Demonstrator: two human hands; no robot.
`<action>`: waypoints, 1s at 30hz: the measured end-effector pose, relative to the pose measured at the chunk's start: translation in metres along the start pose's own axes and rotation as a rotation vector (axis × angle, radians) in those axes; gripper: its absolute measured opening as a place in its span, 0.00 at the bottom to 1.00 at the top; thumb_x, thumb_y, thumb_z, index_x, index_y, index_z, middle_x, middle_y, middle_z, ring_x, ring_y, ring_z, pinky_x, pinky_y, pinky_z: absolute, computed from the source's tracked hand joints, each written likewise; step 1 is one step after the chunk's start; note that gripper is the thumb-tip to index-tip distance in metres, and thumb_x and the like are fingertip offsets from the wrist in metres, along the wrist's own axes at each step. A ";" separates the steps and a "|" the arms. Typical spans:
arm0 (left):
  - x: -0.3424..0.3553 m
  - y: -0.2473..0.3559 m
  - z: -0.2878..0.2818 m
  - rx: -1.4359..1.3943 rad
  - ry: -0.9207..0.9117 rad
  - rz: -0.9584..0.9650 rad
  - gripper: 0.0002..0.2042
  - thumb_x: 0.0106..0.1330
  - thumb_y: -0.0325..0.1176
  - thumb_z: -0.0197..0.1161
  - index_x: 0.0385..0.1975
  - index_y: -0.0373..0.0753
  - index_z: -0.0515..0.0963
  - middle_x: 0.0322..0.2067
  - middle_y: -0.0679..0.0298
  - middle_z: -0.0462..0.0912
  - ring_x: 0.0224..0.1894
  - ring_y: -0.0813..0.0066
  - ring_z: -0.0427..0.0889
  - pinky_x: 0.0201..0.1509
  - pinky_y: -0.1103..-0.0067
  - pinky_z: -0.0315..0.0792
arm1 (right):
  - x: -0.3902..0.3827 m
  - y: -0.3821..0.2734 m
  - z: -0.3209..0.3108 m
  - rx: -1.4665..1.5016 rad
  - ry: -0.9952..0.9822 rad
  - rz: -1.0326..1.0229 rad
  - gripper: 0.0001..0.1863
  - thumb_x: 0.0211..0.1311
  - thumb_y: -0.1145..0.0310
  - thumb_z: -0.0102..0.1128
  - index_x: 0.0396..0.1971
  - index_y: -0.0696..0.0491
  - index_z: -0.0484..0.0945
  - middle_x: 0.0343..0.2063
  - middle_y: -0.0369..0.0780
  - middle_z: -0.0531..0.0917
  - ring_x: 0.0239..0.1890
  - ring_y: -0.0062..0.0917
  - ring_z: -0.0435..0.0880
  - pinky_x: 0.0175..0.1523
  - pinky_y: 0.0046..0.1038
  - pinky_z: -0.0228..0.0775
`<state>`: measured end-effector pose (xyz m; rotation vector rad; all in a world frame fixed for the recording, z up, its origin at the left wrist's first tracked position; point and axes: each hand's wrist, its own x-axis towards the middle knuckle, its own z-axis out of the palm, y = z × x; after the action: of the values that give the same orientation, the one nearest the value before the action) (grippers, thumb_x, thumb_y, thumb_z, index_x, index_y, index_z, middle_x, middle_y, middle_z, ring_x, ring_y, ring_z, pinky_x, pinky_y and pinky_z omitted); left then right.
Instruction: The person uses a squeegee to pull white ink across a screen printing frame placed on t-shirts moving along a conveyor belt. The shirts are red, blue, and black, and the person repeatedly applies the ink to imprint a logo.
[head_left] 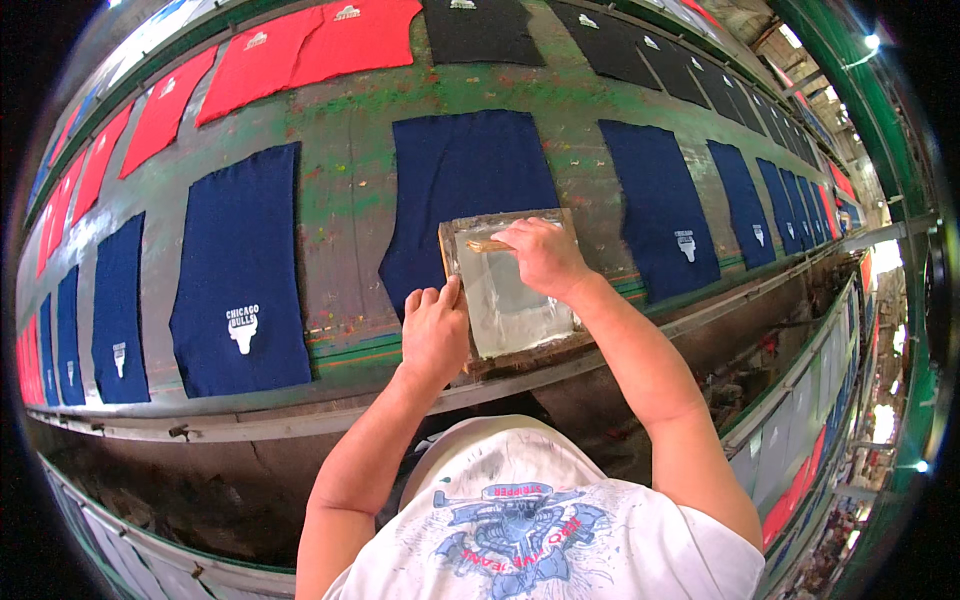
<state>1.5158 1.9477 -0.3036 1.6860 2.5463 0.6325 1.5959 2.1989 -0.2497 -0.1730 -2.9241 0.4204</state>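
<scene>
Your wooden frame [453,262] lies over the near end of a navy cloth piece [470,160], whose far part shows beyond the frame. That seems to be so because the white emblems on the navy pieces to the frame's left [235,230] and right [660,210] sit at their near ends too. Your right hand [540,258] is closed around a wooden strip-shaped tool [484,245] at the frame's far end, above the pale panel inside it; a grip up there probably leaves room to draw toward you. Your left hand [436,325] has its fingers partly curled at the frame's left rail, one fingertip against the wood, likely to steady it; whether it truly grips, you cannot tell from here. On the surface [345,230], the navy pieces lie spaced apart either side of the frame, presumably so it fits over each one alone. Red pieces [260,65] and black pieces [480,35] lie beyond it.
</scene>
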 end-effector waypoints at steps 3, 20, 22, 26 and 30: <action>-0.001 0.001 0.002 -0.013 0.004 -0.016 0.22 0.66 0.27 0.66 0.60 0.29 0.86 0.68 0.55 0.82 0.58 0.56 0.83 0.74 0.57 0.69 | -0.011 -0.004 -0.010 0.008 -0.135 -0.041 0.18 0.65 0.74 0.62 0.52 0.53 0.92 0.49 0.42 0.93 0.55 0.42 0.90 0.65 0.44 0.82; 0.010 0.048 0.005 0.055 0.008 -0.322 0.21 0.65 0.20 0.64 0.60 0.31 0.86 0.69 0.61 0.82 0.60 0.57 0.83 0.81 0.51 0.66 | -0.042 0.075 -0.060 -0.108 -0.261 -0.545 0.10 0.63 0.71 0.66 0.41 0.46 0.91 0.40 0.34 0.93 0.57 0.32 0.89 0.75 0.40 0.74; 0.011 0.053 0.007 0.119 0.009 -0.341 0.21 0.66 0.20 0.64 0.60 0.32 0.87 0.69 0.61 0.82 0.60 0.57 0.84 0.81 0.51 0.66 | -0.036 0.076 -0.047 -0.153 -0.161 -0.446 0.13 0.62 0.74 0.65 0.45 0.48 0.91 0.40 0.38 0.93 0.54 0.34 0.90 0.71 0.40 0.77; 0.016 0.060 0.009 0.115 0.008 -0.395 0.20 0.68 0.20 0.62 0.59 0.31 0.88 0.69 0.61 0.83 0.60 0.57 0.84 0.80 0.52 0.67 | -0.020 0.067 -0.015 0.053 0.060 -0.248 0.19 0.60 0.75 0.64 0.51 0.52 0.91 0.44 0.42 0.94 0.51 0.38 0.91 0.63 0.41 0.81; 0.016 0.061 0.009 0.120 0.013 -0.397 0.20 0.67 0.20 0.62 0.58 0.30 0.88 0.68 0.60 0.85 0.60 0.57 0.84 0.80 0.53 0.67 | -0.037 0.059 -0.004 0.099 0.040 -0.350 0.21 0.61 0.74 0.64 0.54 0.53 0.90 0.46 0.44 0.93 0.49 0.40 0.91 0.59 0.43 0.83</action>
<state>1.5651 1.9854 -0.2875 1.1444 2.8581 0.4700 1.6377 2.2505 -0.2693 0.3352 -2.8048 0.4936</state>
